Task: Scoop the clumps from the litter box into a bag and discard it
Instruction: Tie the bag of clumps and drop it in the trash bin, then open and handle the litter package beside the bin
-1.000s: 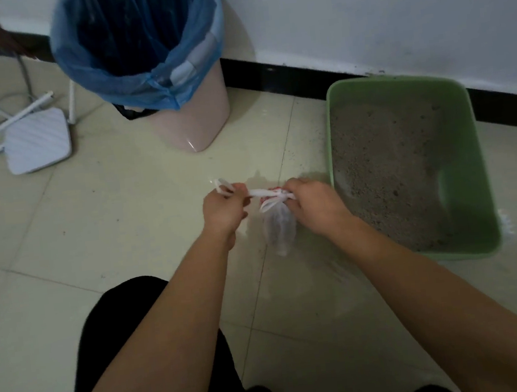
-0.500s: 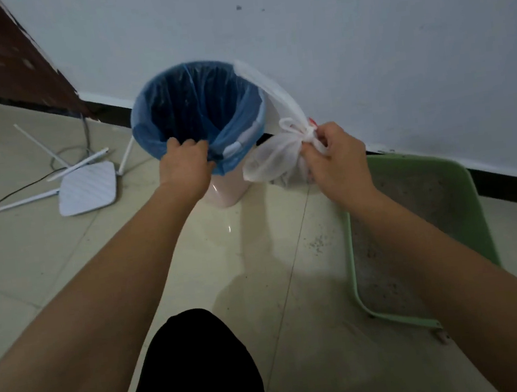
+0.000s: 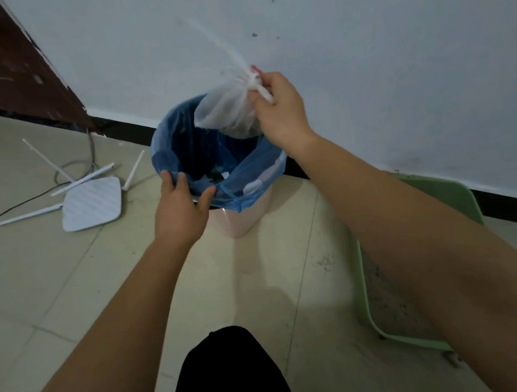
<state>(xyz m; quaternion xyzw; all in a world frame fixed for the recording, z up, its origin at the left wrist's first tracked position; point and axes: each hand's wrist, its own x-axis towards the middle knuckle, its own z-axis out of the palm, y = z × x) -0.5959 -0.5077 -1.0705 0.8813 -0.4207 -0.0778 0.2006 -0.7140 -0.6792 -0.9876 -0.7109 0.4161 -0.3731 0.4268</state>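
Right hand [image 3: 280, 110] pinching knotted translucent bag [image 3: 226, 113], left hand [image 3: 181, 207] gripping crinkly blue liner [image 3: 248, 173]

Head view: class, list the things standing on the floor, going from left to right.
router → bin → litter box

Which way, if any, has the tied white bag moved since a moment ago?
Yes. The tied white bag, pinched by the right hand, went from beside the pink bin to over its open mouth.
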